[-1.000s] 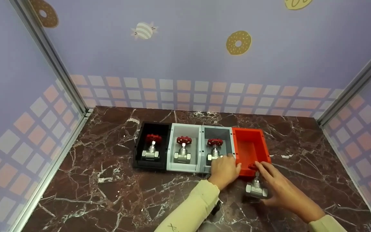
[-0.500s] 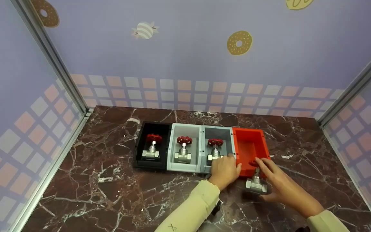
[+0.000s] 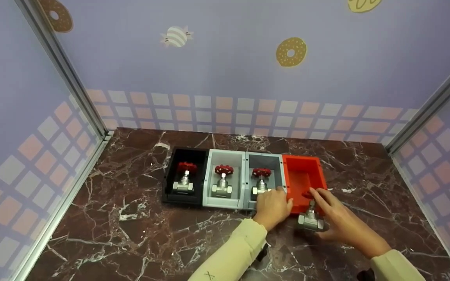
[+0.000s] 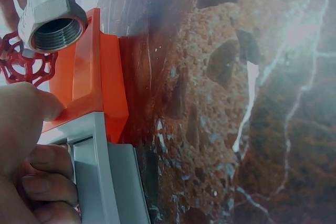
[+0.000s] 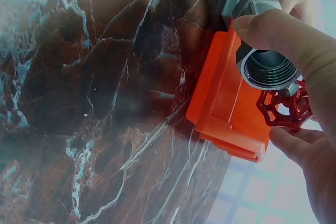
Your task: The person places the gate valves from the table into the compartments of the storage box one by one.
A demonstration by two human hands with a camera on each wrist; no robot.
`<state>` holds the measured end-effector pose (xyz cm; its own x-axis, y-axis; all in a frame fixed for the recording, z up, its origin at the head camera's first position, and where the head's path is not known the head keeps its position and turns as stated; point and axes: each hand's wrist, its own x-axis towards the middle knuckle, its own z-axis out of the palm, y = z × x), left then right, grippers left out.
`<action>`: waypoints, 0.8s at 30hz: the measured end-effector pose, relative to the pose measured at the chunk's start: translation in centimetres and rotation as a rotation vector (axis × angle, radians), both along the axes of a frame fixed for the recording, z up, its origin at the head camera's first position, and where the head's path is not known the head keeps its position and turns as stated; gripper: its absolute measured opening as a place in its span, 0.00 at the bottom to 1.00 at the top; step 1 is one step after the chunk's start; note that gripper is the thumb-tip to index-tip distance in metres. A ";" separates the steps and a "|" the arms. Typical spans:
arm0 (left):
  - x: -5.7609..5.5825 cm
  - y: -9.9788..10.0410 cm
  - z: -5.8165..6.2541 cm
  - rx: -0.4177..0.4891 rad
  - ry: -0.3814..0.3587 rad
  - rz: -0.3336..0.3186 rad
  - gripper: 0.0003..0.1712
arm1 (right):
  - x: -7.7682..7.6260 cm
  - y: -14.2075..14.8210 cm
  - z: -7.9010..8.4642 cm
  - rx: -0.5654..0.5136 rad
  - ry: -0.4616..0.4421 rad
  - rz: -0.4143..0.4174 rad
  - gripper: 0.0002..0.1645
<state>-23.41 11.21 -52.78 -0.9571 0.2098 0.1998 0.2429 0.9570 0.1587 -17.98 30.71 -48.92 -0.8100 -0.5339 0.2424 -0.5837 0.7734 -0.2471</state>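
Observation:
My right hand (image 3: 340, 222) holds a metal gate valve (image 3: 311, 219) with a red handwheel, over the front end of the orange bin (image 3: 301, 173). In the right wrist view the thumb lies on the threaded body (image 5: 270, 69) and other fingers touch the handwheel (image 5: 286, 106). My left hand (image 3: 272, 205) grips the adjoining rims of the grey bin (image 3: 265, 158) and orange bin. Its fingers (image 4: 50, 182) curl over the grey wall, thumb on the orange rim. Another valve (image 3: 261, 181) stands in the grey bin, partly hidden by the left hand.
A white bin (image 3: 225, 156) and a black bin (image 3: 188, 154) continue the row to the left, each with a red-wheeled valve inside. The bins stand on a dark red marbled table (image 3: 150, 234), with patterned walls (image 3: 225, 70) behind and at the sides.
The right hand and its valve have moved slightly up and forward over the orange bin's front edge. The left hand stays at the rims.

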 end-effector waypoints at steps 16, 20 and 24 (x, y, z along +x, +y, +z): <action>0.1 0.0 -0.2 -0.010 0.035 -0.007 0.21 | -0.9 -0.1 0.6 0.041 -0.109 -0.057 0.73; 0.0 0.0 -0.3 -0.006 0.042 -0.007 0.21 | -1.3 -0.1 0.8 0.057 -0.129 -0.071 0.73; 0.0 0.0 -0.3 -0.002 0.043 -0.007 0.21 | -1.8 -0.2 0.9 0.062 -0.117 -0.061 0.73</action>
<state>-23.40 11.22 -53.07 -0.9462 0.2170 0.2400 0.2562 0.9555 0.1462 -19.75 30.50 -48.06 -0.8624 -0.4936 0.1122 -0.5048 0.8227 -0.2614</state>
